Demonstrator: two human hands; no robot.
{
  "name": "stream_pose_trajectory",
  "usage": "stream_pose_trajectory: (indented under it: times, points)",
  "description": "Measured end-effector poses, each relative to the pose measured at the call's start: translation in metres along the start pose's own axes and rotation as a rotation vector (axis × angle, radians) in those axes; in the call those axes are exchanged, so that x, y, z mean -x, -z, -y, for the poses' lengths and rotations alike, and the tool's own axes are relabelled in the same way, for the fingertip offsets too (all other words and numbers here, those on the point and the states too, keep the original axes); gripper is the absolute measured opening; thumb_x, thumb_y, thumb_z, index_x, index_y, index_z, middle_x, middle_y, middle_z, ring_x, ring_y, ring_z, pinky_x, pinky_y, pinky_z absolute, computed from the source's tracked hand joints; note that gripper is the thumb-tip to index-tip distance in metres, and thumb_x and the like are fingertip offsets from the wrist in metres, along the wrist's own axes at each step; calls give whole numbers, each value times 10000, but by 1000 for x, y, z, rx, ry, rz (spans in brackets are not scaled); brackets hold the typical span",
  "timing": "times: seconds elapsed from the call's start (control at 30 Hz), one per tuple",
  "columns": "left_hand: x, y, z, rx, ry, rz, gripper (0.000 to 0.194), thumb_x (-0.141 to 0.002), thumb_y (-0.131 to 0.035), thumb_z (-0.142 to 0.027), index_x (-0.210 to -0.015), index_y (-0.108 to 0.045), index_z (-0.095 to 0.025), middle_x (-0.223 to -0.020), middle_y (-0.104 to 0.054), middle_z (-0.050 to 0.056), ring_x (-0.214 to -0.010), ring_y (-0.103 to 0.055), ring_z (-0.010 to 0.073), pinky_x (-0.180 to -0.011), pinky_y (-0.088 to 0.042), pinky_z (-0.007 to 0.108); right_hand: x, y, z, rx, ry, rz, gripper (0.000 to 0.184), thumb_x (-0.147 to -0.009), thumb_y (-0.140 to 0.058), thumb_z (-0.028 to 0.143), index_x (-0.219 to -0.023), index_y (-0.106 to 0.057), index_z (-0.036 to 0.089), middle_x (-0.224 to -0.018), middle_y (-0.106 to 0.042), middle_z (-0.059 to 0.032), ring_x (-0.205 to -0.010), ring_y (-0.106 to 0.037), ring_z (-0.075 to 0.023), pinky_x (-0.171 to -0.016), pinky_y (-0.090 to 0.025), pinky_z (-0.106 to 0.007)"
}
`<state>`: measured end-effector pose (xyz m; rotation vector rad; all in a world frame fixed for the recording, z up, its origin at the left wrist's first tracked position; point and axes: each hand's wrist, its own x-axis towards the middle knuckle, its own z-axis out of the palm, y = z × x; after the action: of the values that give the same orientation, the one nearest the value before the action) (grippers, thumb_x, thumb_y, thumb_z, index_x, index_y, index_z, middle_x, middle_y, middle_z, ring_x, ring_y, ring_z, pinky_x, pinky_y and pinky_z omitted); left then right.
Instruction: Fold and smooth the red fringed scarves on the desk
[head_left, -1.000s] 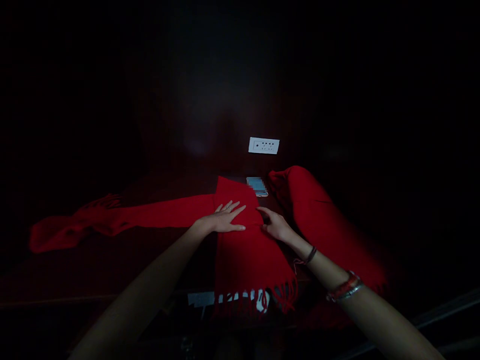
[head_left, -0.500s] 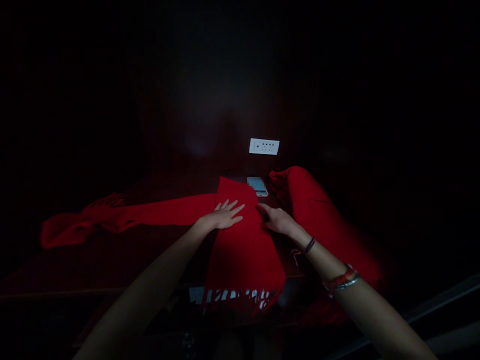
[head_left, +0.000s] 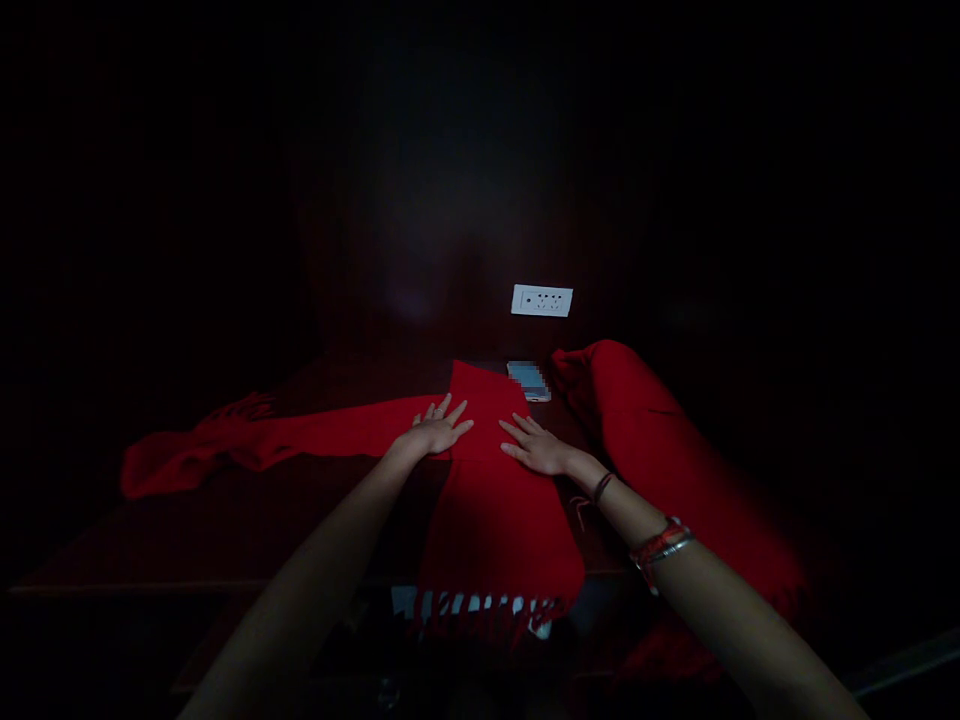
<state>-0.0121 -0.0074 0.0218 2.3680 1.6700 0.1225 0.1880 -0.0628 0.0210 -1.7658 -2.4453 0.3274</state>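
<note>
A long red scarf (head_left: 495, 500) with a fringed end lies folded at a right angle on a dark table (head_left: 225, 530); its fringe hangs over the near edge and its other length runs off to the left. My left hand (head_left: 437, 432) rests flat on the fold's left side, fingers spread. My right hand (head_left: 536, 447) lies flat on the fold's right side, fingers stretched out. Bracelets sit on my right wrist.
A second red cloth (head_left: 645, 440) is heaped at the right and hangs off the table. A phone (head_left: 528, 380) lies behind the scarf. A white wall socket (head_left: 541, 300) is on the dark wall. The room is very dim.
Both hands have spread apart a little on the scarf and now lie flat. The view has shifted slightly, and the scarf's fringed end hangs a bit differently.
</note>
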Motion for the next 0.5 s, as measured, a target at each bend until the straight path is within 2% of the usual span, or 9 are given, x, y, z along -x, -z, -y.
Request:
stream_pose_trajectory:
  times: [0.1, 0.2, 0.3, 0.37, 0.43, 0.5]
  points:
    - [-3, 5, 7, -7, 98, -173, 559, -778, -148, -522, -1284, -105, -289, -1353, 1, 30, -1204, -56, 291, -915, -156, 486, -13, 13, -1, 31, 66, -139, 556, -798, -241, 467, -1199, -368, 105, -1245, -342, -136, -1169, -251, -196, -956, -189, -297]
    - [-5, 11, 21, -46, 293, -241, 544, -787, -180, -486, -1283, -140, -268, -1353, -35, 43, -1201, -19, 310, -912, -101, 522, -31, 16, 0, 48, 98, -264, 543, -790, -286, 450, -1188, -376, 91, -1221, -376, -128, -1155, -275, -186, -949, -202, -274]
    - [-1, 14, 41, -17, 473, -176, 561, -777, -219, -486, -1281, -166, -244, -1349, -63, 67, -1190, -26, 343, -890, -119, 548, -46, 8, 0, 64, 93, -210, 589, -768, -273, 518, -1243, -288, 171, -1296, -269, -91, -1194, -182, -222, -957, -166, -353]
    - [7, 18, 58, 14, 527, -147, 570, -774, -243, -479, -1279, -185, -222, -1342, -99, 91, -1188, -63, 343, -888, -163, 530, -51, -1, 0, 78, 45, -131, 590, -766, -210, 553, -1255, -256, 227, -1323, -211, -68, -1207, -124, -251, -952, -138, -407]
    - [19, 24, 80, -4, 556, -198, 555, -775, -265, -459, -1269, -232, -208, -1333, -139, 105, -1190, -84, 333, -891, -174, 516, -52, -7, -1, 90, 12, -93, 590, -767, -154, 565, -1260, -234, 250, -1333, -182, -60, -1211, -94, -261, -947, -125, -427]
    - [36, 35, 110, -78, 603, -345, 526, -771, -296, -436, -1244, -299, -205, -1329, -163, 107, -1192, -73, 335, -883, -161, 535, -51, -9, -1, 95, 16, -93, 590, -768, -141, 565, -1263, -225, 253, -1335, -177, -61, -1212, -87, -258, -947, -126, -422]
